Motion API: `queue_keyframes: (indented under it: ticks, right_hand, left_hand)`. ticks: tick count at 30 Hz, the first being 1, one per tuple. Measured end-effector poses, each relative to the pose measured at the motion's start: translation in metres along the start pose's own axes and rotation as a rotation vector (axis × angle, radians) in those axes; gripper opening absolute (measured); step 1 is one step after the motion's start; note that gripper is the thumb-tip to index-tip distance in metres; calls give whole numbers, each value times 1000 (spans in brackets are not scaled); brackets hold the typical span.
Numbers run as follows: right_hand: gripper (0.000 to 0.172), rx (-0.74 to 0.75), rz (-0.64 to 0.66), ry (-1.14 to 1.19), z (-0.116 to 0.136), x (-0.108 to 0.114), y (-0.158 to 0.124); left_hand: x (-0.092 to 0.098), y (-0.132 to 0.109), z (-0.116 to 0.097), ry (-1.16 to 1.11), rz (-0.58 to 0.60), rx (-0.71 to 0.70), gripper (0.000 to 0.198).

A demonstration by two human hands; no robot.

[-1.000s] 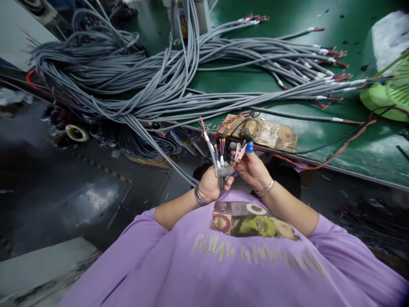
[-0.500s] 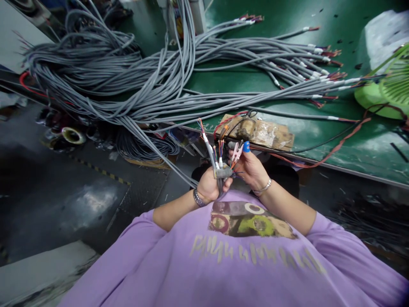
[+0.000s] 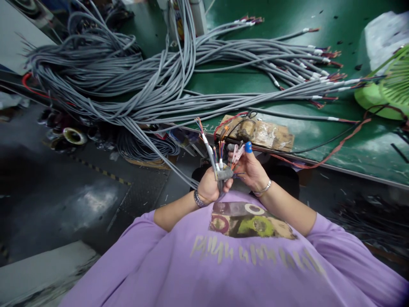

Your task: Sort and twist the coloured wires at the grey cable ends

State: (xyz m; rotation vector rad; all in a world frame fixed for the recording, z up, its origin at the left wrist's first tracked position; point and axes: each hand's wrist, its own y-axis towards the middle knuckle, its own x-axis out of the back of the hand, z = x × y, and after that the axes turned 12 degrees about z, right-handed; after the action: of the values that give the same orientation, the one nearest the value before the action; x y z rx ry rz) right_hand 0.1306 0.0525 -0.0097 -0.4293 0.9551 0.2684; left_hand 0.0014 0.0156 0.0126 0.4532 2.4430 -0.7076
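Observation:
Low in front of my chest, my left hand [image 3: 209,186] is closed around several grey cables [image 3: 209,152] whose stripped ends show coloured wires. A grey wrapped piece [image 3: 224,174] lies across the cables at its fingers. Just to the right, my right hand [image 3: 254,171], with a blue cover [image 3: 248,147] on one fingertip, pinches a pink clip-like tool [image 3: 237,153]. Orange and dark thin wires run between the two hands. Some fingers of my right hand are hidden behind the tool and wires.
A large bundle of grey cables [image 3: 105,72] spreads over the green table [image 3: 319,149]. Near its front edge lies a taped cardboard piece [image 3: 265,133]. At the right are a green fan [image 3: 396,81] and a plastic bag [image 3: 386,38]. Coiled cable [image 3: 143,147] sits below at left.
My right thumb with the blue cover has shifted slightly right, and the pink tool has turned a little. My left hand has barely moved.

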Motion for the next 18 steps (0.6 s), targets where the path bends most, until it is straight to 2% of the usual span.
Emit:
queue_keyframes:
  ticks: [8,13,18]
  right_hand:
    - [59,-36,96,-37,3,13,-8]
    - [60,-32,118,-163,10,9,-11]
    - [44,67,32,-259,8,6,-8]
  left_hand:
    - [6,-11,8,110,54,-55,39]
    - [3,-11,7,99,-58,-133,39]
    - [-5,-9,3,93,-140,-153,37]
